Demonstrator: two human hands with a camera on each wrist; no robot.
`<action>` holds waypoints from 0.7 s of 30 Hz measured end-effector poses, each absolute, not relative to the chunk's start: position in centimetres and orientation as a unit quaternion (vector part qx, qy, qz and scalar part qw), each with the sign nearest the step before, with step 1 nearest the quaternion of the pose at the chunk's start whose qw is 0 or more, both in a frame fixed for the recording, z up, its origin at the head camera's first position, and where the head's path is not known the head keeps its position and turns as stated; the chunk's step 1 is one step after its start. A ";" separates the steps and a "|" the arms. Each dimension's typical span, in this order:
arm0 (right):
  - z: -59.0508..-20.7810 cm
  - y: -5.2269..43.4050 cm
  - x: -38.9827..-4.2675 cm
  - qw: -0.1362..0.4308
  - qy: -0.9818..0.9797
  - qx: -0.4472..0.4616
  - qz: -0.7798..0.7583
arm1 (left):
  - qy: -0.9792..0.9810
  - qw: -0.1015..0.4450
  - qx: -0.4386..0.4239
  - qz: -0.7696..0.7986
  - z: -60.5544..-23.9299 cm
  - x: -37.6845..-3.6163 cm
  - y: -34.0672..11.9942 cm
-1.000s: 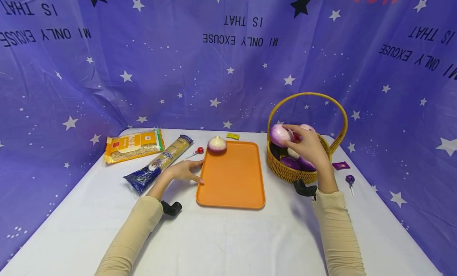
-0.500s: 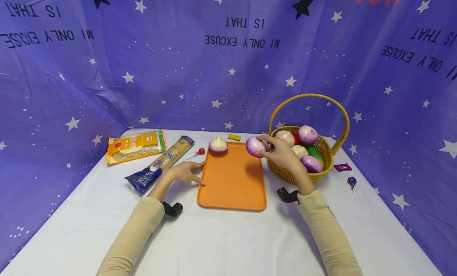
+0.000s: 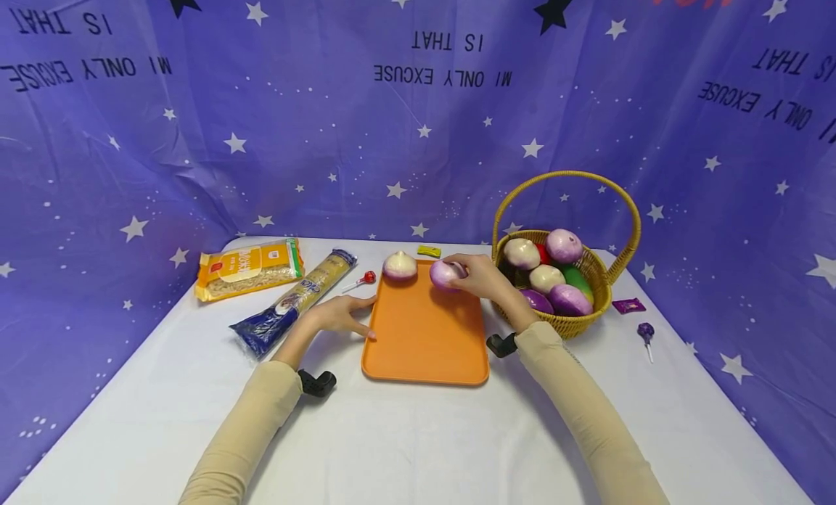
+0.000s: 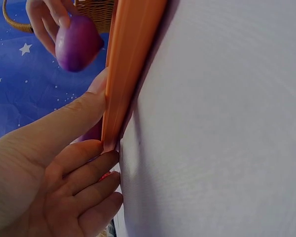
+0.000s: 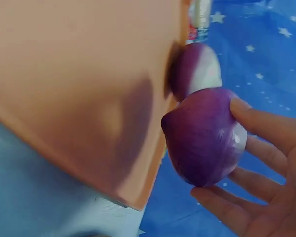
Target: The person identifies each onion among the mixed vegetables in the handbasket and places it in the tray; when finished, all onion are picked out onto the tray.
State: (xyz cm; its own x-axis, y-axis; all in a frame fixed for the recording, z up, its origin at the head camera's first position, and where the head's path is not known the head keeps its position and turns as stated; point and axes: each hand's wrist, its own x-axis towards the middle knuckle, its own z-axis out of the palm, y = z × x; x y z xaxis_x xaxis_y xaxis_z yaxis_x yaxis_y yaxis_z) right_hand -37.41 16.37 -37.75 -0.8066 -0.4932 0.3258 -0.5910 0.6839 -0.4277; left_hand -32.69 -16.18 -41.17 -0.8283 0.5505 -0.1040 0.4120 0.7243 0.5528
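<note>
My right hand (image 3: pixel 482 278) pinches a purple onion (image 5: pixel 204 138) between thumb and fingertips. It hangs over the far part of the orange tray (image 3: pixel 426 338), and its shadow falls on the tray in the right wrist view. Another onion, white on top and purple below (image 3: pixel 400 266), sits at the tray's far left corner. On the tray's left edge rests my left hand (image 3: pixel 336 316); in the left wrist view its thumb touches the rim and its fairly straight fingers lie along the side.
Right of the tray stands a wicker basket (image 3: pixel 607 296) with a tall handle, holding several onions and something green and red. A purple wrapped candy (image 3: pixel 629 305) and purple lollipop (image 3: pixel 645 332) lie beyond. Leftward are a yellow packet (image 3: pixel 427 251), red lollipop (image 3: pixel 369 277), pasta pack (image 3: pixel 294 302) and grain bag (image 3: pixel 248 269).
My right hand has carried the onion leftward from above the basket to over the tray. The left hand has stayed at the tray's edge.
</note>
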 end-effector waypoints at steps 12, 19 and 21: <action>-39.1 14.7 -41.0 0.055 -0.922 0.280 0.262 | 0.920 0.136 0.259 0.261 -41.2 -32.8 -16.3; -39.4 14.3 -42.0 0.039 -0.928 0.256 0.269 | 0.923 0.135 0.259 0.250 -41.5 -33.0 -16.2; -39.3 14.4 -42.0 0.033 -0.931 0.246 0.268 | 0.923 0.135 0.259 0.250 -41.4 -33.0 -16.2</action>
State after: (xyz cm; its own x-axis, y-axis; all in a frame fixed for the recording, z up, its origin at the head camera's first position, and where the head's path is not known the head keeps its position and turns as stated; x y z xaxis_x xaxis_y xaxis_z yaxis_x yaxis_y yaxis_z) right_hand -42.01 14.44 -39.34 -0.8766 -0.4404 0.1938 -0.4760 0.7349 -0.4831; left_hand -32.99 -16.21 -41.45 -0.8296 0.5455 -0.1191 0.4107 0.7408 0.5316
